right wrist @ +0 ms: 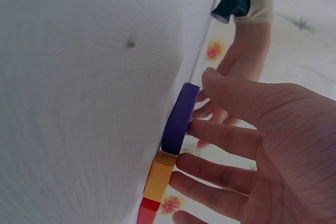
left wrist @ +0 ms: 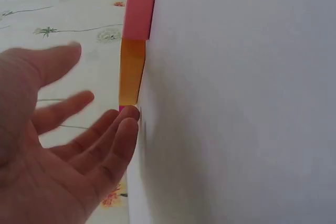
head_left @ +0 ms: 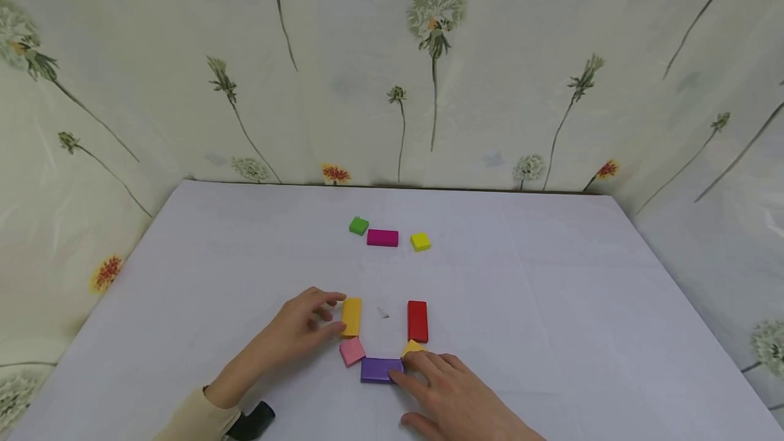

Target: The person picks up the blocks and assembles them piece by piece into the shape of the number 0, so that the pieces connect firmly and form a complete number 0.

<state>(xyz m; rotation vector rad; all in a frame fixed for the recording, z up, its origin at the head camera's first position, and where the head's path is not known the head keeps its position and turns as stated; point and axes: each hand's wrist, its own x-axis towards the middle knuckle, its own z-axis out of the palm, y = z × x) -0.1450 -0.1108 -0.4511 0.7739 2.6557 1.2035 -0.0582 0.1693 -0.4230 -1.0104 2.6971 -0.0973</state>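
My left hand (head_left: 306, 324) is beside the long orange-yellow block (head_left: 352, 317), its thumb and fingers spread and nothing held. In the left wrist view that block (left wrist: 132, 72) stands just past the fingertips. A pink block (head_left: 352, 352) meets its near end. My right hand (head_left: 450, 393) reaches over the right end of a purple block (head_left: 375, 370), fingers extended. In the right wrist view its fingertips touch or nearly touch the purple block (right wrist: 181, 119) and a small yellow block (right wrist: 159, 177). A red block (head_left: 418, 322) stands beyond the small yellow one.
Farther back on the white table (head_left: 551, 291) lie a green block (head_left: 358, 226), a magenta block (head_left: 382, 238) and a bright yellow block (head_left: 420, 242). A small mark (head_left: 383, 312) shows between the two long blocks. Flowered sheeting (head_left: 355, 73) rises behind the table.
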